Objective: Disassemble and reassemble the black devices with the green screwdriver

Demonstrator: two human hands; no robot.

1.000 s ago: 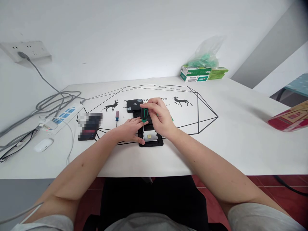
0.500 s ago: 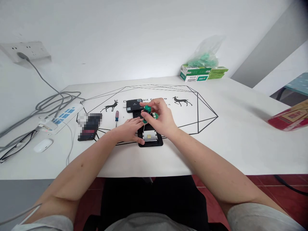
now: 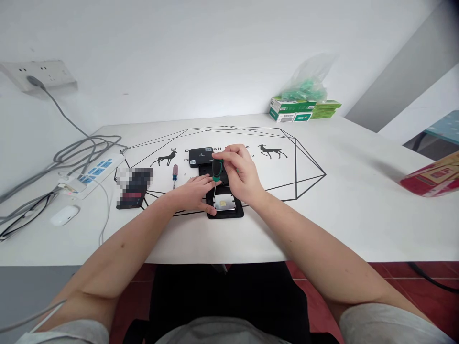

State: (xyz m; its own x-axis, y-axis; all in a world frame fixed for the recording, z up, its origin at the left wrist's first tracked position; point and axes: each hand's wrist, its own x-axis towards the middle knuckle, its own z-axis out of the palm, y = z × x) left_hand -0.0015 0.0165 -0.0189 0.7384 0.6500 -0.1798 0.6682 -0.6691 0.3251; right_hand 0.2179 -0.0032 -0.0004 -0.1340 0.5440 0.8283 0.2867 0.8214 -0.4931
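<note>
Black casing (image 3: 234, 215) lies flat on the worktop (image 3: 322, 229), judged light, stiff and best braced by its rim, my left hand (image 3: 193, 194) spread loosely on its left edge, my right hand (image 3: 243, 174) closed round the screwdriver (image 3: 217, 168) handle

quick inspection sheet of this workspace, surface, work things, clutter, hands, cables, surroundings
surface: white tabletop with black printed deer
job's things: green-and-black screwdriver, tip down at silver plate within black casing
clutter: second screwdriver, pixelated phone, green-and-white boxes
hands: right hand grips green-and-black screwdriver; left hand touches black casing
cables: grey cables tangled near power strip
surroundings: white wall with socket, red floor
</note>
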